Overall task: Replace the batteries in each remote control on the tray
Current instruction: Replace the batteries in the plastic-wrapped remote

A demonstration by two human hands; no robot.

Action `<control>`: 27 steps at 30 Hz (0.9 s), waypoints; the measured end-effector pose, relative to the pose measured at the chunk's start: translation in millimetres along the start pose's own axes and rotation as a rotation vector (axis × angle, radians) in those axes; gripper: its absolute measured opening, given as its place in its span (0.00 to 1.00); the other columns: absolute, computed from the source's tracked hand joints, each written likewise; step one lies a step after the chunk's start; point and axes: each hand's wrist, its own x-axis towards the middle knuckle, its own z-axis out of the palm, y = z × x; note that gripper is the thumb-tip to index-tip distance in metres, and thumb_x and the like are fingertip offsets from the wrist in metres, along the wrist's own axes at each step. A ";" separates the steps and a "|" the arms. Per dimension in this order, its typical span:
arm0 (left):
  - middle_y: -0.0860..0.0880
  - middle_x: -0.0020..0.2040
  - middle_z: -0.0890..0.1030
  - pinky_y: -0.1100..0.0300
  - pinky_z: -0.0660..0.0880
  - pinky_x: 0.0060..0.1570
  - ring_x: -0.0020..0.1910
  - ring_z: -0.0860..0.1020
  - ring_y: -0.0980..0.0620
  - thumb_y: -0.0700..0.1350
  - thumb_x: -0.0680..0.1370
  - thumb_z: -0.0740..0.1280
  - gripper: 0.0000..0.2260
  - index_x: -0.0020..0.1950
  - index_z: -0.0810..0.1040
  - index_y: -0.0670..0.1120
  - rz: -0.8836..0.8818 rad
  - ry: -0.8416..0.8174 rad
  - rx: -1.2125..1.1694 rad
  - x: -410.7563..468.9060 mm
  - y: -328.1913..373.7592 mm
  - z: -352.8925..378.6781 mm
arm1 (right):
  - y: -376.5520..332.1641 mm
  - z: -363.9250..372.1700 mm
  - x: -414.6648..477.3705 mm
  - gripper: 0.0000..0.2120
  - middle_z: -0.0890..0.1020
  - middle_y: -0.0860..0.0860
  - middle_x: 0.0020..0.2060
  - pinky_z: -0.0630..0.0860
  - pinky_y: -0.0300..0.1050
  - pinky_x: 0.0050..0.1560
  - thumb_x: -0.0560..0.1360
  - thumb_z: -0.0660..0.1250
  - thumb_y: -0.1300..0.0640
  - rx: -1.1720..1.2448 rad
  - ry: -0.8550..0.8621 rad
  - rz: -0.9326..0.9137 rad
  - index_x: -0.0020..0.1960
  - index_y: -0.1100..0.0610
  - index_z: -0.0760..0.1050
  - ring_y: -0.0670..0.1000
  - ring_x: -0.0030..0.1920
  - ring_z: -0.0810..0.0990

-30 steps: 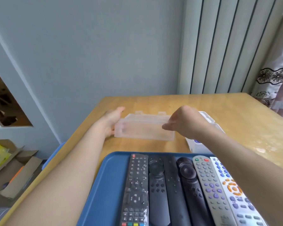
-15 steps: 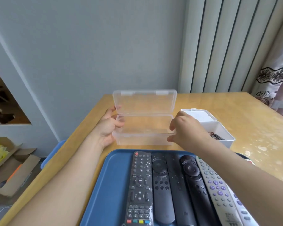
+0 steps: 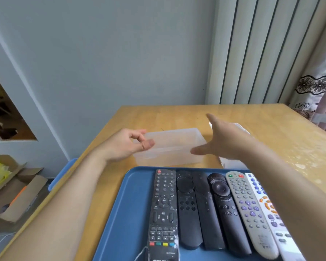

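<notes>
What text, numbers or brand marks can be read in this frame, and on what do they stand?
"1" to "9" and "0": number keys of the leftmost black remote.
Brand print at that remote's bottom end: cut by the frame edge, unreadable.
Key labels on the grey remote and white remote: too small and blurred to read.
Clear box: no print visible.

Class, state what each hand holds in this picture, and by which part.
The left hand pinches the clear box by its left end wall. The right hand, fingers spread, holds nothing.
</notes>
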 end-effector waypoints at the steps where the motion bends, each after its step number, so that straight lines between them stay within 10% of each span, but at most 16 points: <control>1: 0.54 0.71 0.72 0.61 0.58 0.66 0.68 0.70 0.61 0.60 0.66 0.75 0.16 0.38 0.80 0.48 -0.004 0.031 0.122 2.6 0.2 5.8 | -1.7 -5.9 -0.8 0.42 0.71 0.51 0.72 0.67 0.43 0.58 0.71 0.74 0.43 0.000 0.016 -0.059 0.78 0.53 0.59 0.55 0.70 0.70; 8: 0.52 0.55 0.80 0.60 0.70 0.49 0.52 0.76 0.52 0.59 0.70 0.74 0.19 0.58 0.76 0.56 0.042 0.078 0.531 -2.4 14.7 17.9 | -3.1 28.2 14.5 0.18 0.82 0.55 0.54 0.73 0.42 0.49 0.77 0.71 0.50 -0.318 0.005 -0.229 0.65 0.50 0.77 0.57 0.52 0.79; 13: 0.49 0.72 0.71 0.58 0.65 0.65 0.69 0.69 0.47 0.53 0.77 0.69 0.23 0.71 0.69 0.54 0.090 -0.009 0.702 0.3 23.7 23.5 | -4.4 44.5 8.8 0.11 0.73 0.53 0.37 0.73 0.46 0.42 0.81 0.61 0.52 -0.580 0.131 -0.330 0.60 0.57 0.73 0.59 0.45 0.77; 18: 0.52 0.71 0.66 0.58 0.68 0.61 0.64 0.69 0.51 0.56 0.75 0.69 0.29 0.72 0.63 0.53 0.005 -0.134 0.729 12.4 60.4 20.2 | 22.6 1.6 0.8 0.19 0.80 0.50 0.62 0.74 0.45 0.57 0.78 0.67 0.49 0.089 0.162 -0.207 0.68 0.50 0.74 0.53 0.60 0.79; 27: 0.45 0.65 0.76 0.52 0.71 0.62 0.63 0.74 0.44 0.53 0.81 0.56 0.17 0.63 0.74 0.45 0.130 -0.019 0.604 118.7 134.7 124.7 | 145.8 -9.5 3.3 0.23 0.75 0.59 0.67 0.77 0.49 0.57 0.82 0.61 0.54 0.705 0.100 0.353 0.73 0.63 0.67 0.54 0.60 0.75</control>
